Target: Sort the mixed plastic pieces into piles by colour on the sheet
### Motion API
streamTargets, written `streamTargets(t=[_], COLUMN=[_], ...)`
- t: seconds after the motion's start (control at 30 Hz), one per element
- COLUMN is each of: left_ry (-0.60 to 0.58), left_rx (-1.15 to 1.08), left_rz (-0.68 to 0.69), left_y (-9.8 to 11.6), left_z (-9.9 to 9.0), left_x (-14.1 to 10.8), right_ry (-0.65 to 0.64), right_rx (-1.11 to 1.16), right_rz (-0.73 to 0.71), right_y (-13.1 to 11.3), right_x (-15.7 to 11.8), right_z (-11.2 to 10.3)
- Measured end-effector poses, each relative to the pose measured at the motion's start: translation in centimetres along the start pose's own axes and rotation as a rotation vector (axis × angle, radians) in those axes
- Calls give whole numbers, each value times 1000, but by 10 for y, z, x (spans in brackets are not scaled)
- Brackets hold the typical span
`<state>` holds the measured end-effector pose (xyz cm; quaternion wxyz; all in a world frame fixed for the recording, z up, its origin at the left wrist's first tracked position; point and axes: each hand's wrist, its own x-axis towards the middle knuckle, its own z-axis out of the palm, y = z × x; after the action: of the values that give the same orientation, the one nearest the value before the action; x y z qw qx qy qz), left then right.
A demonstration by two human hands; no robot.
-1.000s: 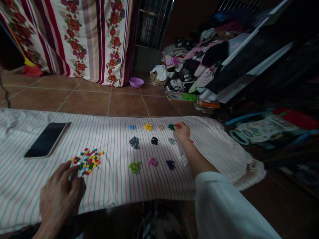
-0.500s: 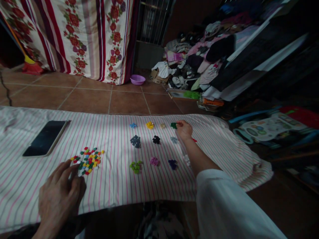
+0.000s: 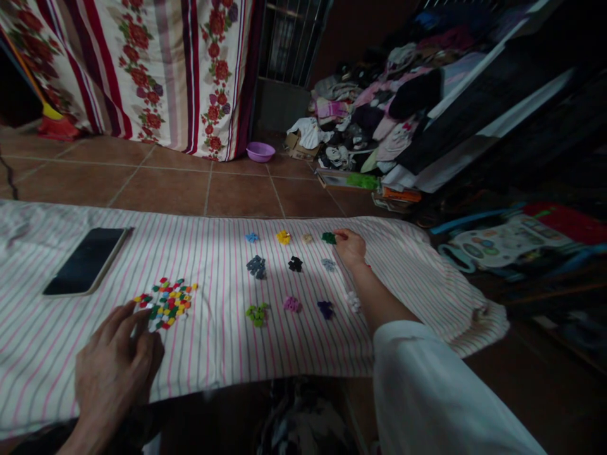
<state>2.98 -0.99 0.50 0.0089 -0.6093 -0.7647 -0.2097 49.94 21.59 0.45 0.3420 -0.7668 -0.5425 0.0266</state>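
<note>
Two hands out. Right hand (image 3: 349, 248): fingertips together at dark green pile (image 3: 329, 237), grip unclear. Left hand (image 3: 116, 360): fingers slightly apart, curled beside mixed-colour pieces (image 3: 169, 303); phone (image 3: 85, 261) beyond it.

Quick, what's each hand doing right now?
Left hand: fingers loosely curled, beside the mixed pieces.
Right hand: fingertips at the dark green pile; can't tell if gripping.

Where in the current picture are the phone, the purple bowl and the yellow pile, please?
Phone (image 3: 86, 261): head view, on its dark screen.
Purple bowl (image 3: 260, 152): head view, on its inside.
Yellow pile (image 3: 283, 237): head view, around its middle.
</note>
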Motion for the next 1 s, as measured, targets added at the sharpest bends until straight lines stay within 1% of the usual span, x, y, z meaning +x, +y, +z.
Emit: streamTargets(t=[0.1,0.17,0.33,0.5,0.63,0.7,0.8,0.9,1.0], left_ry=[-51,-71,11,43,66,67,82,90,96], left_rx=[9,12,-21,-37,-47,-37,-21,-17,-28], left_rz=[7,17,-4,-21,13,27,26,17,-2], left_y=[-4,-6,2,9,8,9,10,11,12], left_z=[0,0,-3,-4,-5,-5,-5,-3,-1], left_x=[1,1,0,-1,-2,-3,-4,-4,-5], right_ry=[20,22,44,73,80,62,22,15,9], right_rx=[-13,-16,-14,22,51,72,159,212,266], right_rz=[47,53,46,46,76,78,55,-38,-145], right_y=[-2,-3,-4,-6,-13,-22,-41,-68,-99], right_x=[-2,-4,-10,-16,-25,-31,-40,-51,-69], right_z=[-4,-7,-17,-26,-28,-27,-22,-14,-4])
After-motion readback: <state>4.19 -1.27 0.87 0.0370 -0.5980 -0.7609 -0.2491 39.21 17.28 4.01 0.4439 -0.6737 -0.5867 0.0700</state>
